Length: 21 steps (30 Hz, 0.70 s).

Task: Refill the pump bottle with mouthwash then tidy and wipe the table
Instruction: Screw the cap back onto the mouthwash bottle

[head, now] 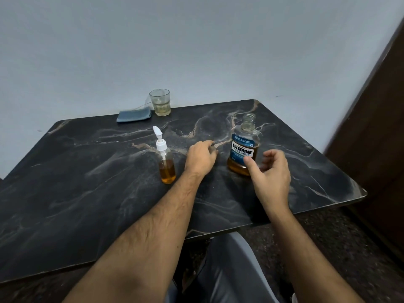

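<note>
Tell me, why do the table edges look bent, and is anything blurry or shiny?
Head view: wide-angle lens bows the table edges; right hand slightly motion-blurred beside the mouthwash bottle; soft sheen on the tabletop; dim, even light, faint shadows under the arms.

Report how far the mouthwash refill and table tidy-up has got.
Done, apparently: the pump bottle holds amber liquid, pump fitted. In hand: the left hand grips something small and dark; the open right hand is beside the uncapped mouthwash bottle. Left: capping, tidying the glass, wiping with the blue cloth.
</note>
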### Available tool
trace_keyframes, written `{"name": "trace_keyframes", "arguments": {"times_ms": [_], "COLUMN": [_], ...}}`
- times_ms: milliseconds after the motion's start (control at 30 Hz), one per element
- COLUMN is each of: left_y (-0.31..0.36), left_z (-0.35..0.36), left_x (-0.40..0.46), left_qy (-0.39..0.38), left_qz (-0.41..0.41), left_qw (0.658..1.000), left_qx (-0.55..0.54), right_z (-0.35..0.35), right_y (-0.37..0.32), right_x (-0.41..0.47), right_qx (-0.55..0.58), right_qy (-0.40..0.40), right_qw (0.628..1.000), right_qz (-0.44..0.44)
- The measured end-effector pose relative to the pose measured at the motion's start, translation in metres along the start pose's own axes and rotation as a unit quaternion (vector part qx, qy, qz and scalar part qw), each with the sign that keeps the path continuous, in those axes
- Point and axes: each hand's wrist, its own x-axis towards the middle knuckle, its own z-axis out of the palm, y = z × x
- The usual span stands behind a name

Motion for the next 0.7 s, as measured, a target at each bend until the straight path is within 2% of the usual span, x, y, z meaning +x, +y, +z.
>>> {"name": "trace_keyframes", "arguments": {"times_ms": [133,233,333,467,533,700], "left_y": [0.008,0.021,0.033,0.049,0.058,0.071], "left_z": [-0.011,-0.027,-0.041,-0.055,-0.064,-0.078], "left_x": [-0.008,-0.012,-0.008,-0.003,-0.002,0.004], "left_qy": [0.057,0.077,0.075,0.041,0.014,-0.012], "left_qz": [-0.021,-0.032,-0.043,-0.068,-0.067,-0.033], "left_qw": [0.99,0.973,0.944,0.885,0.873,0.885], "left_qx": [-0.126,-0.217,-0.319,-0.458,-0.484,-0.465], "right_z": [0.01,0.017,0.021,0.019,0.016,0.014], "right_y": [-0.001,0.001,0.004,0.002,0.001,-0.001], "right_x": [0.014,0.022,0.029,0.034,0.038,0.044], "right_qx": [0.032,0.071,0.109,0.147,0.151,0.144], "right_qy": [-0.095,-0.117,-0.122,-0.172,-0.208,-0.278], "right_qw": [0.995,0.99,0.986,0.974,0.966,0.949], "right_qz": [0.013,0.032,0.035,0.017,0.023,0.022]}}
